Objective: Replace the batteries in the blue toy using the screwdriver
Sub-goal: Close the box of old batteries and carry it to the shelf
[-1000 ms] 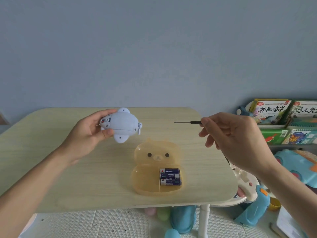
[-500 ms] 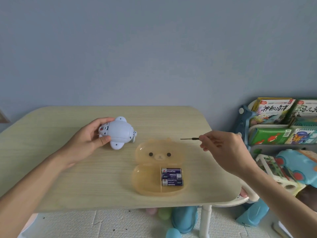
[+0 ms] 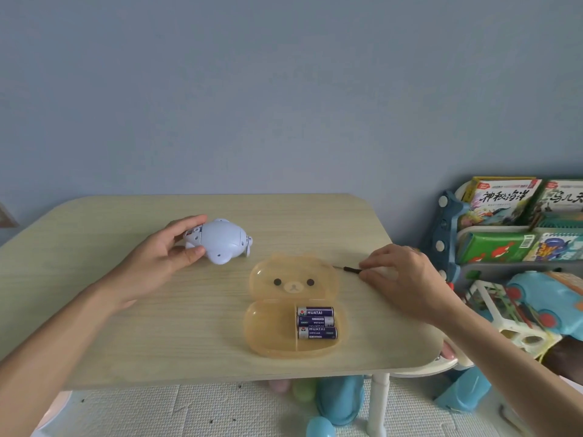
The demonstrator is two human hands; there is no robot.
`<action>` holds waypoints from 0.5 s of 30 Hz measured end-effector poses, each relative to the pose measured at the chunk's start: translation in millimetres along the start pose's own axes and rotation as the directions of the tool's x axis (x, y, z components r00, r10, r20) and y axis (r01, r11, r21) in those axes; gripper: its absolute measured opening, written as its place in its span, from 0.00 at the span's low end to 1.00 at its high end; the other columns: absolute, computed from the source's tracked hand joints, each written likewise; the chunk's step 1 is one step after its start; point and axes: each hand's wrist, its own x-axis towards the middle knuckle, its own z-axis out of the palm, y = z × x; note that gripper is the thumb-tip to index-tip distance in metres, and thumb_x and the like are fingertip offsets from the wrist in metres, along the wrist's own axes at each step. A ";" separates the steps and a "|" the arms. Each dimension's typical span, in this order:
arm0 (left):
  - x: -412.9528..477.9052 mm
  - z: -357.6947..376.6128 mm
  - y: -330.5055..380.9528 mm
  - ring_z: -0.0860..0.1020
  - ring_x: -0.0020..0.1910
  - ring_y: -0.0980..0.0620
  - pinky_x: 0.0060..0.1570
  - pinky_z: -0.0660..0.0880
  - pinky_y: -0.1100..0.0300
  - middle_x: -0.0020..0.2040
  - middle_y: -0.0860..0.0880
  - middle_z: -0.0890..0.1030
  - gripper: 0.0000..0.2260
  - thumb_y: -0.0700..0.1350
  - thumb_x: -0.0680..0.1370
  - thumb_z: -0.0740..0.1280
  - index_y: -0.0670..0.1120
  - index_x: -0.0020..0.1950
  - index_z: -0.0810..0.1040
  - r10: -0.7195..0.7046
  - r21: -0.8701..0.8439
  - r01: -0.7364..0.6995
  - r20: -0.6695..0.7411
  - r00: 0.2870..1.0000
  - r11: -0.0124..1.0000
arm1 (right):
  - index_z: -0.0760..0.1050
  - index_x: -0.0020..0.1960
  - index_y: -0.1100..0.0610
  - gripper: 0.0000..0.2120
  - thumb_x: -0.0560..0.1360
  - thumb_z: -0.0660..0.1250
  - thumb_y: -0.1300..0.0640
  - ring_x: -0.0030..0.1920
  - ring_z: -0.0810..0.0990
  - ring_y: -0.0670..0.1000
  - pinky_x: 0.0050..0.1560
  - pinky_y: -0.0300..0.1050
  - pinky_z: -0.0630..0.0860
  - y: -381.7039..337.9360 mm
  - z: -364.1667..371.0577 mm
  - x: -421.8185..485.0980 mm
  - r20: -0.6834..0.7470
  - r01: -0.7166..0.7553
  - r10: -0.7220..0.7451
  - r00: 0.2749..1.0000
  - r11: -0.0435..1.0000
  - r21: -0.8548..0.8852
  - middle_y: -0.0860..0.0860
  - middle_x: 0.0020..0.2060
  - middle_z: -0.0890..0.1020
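— Where is the blue toy (image 3: 222, 244)?
— It sits on the wooden table (image 3: 126, 326). The left hand (image 3: 161, 260) wraps its thumb and fingers around the toy's near end.
— And the screwdriver (image 3: 347, 268)?
— It lies low on the table, pinched at its handle by the right hand (image 3: 407, 275). Its thin tip pokes out past the fingers, toward the bear-shaped case (image 3: 293, 307).
— What is below that grip?
— Three batteries (image 3: 316, 323), lying in the open case.
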 end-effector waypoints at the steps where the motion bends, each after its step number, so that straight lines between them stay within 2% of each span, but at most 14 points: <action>1: 0.1 -1.1 1.0 0.80 0.67 0.63 0.73 0.71 0.53 0.73 0.58 0.79 0.26 0.52 0.79 0.74 0.63 0.76 0.74 0.004 0.014 -0.004 0.003 1.000 1.000 | 0.88 0.56 0.48 0.09 0.78 0.75 0.49 0.60 0.79 0.50 0.61 0.41 0.67 -0.2 -1.0 0.1 0.000 0.000 0.000 1.000 1.000 0.004 0.46 0.57 0.85; 4: -1.6 -2.8 9.1 0.73 0.74 0.64 0.77 0.66 0.55 0.76 0.61 0.74 0.24 0.54 0.79 0.73 0.60 0.76 0.75 0.113 0.200 -0.093 -0.092 0.989 0.975 | 0.87 0.59 0.48 0.11 0.77 0.75 0.48 0.60 0.80 0.48 0.60 0.41 0.70 -3.8 -5.1 -3.1 -0.028 0.034 -0.034 0.999 0.999 0.010 0.46 0.58 0.85; 6: -7.8 1.3 18.5 0.70 0.75 0.61 0.75 0.65 0.60 0.72 0.59 0.77 0.22 0.54 0.77 0.72 0.57 0.72 0.80 0.276 0.371 -0.189 -0.197 0.941 0.909 | 0.88 0.58 0.47 0.11 0.77 0.75 0.48 0.54 0.80 0.42 0.55 0.35 0.71 -11.7 -8.0 -6.2 -0.077 0.086 -0.085 0.993 0.996 0.009 0.44 0.55 0.86; 8: -18.0 13.8 29.1 0.78 0.61 0.56 0.63 0.73 0.62 0.61 0.55 0.83 0.16 0.52 0.77 0.73 0.55 0.64 0.85 0.371 0.403 -0.251 -0.254 0.893 0.880 | 0.89 0.56 0.48 0.09 0.77 0.76 0.48 0.44 0.81 0.37 0.44 0.26 0.71 -22.3 -10.2 -8.6 -0.104 0.100 -0.095 0.990 0.994 0.049 0.39 0.45 0.85; 10: -28.3 32.2 37.0 0.82 0.40 0.53 0.44 0.77 0.61 0.47 0.55 0.87 0.10 0.49 0.76 0.75 0.54 0.57 0.88 0.321 0.292 -0.245 -0.248 0.914 0.924 | 0.89 0.53 0.48 0.07 0.77 0.76 0.48 0.39 0.82 0.32 0.40 0.25 0.73 -35.5 -11.0 -11.4 -0.077 0.077 -0.070 0.995 0.992 0.100 0.33 0.33 0.82; 12: -35.8 52.4 40.0 0.79 0.27 0.56 0.34 0.74 0.66 0.36 0.57 0.87 0.07 0.48 0.76 0.77 0.55 0.53 0.89 0.218 0.244 -0.170 -0.190 0.957 0.955 | 0.89 0.50 0.46 0.08 0.78 0.73 0.45 0.33 0.84 0.37 0.38 0.31 0.78 -47.7 -8.9 -14.2 -0.002 0.055 -0.055 0.998 0.990 0.127 0.34 0.30 0.84; 14: -39.5 69.6 37.8 0.78 0.24 0.59 0.29 0.73 0.67 0.30 0.55 0.85 0.04 0.48 0.78 0.76 0.56 0.52 0.89 0.139 0.246 -0.100 -0.149 0.979 0.964 | 0.89 0.48 0.46 0.11 0.79 0.71 0.42 0.30 0.85 0.42 0.38 0.43 0.84 -54.1 -4.9 -16.1 0.049 0.029 -0.036 0.998 0.992 0.124 0.43 0.30 0.88; 15: -39.7 75.8 37.5 0.79 0.25 0.59 0.28 0.74 0.65 0.32 0.54 0.86 0.04 0.49 0.79 0.75 0.56 0.52 0.88 0.090 0.207 -0.061 -0.134 0.987 0.977 | 0.89 0.47 0.46 0.12 0.79 0.71 0.42 0.29 0.85 0.43 0.39 0.46 0.84 -55.6 -4.0 -16.4 0.060 0.011 -0.019 0.998 0.992 0.130 0.45 0.29 0.88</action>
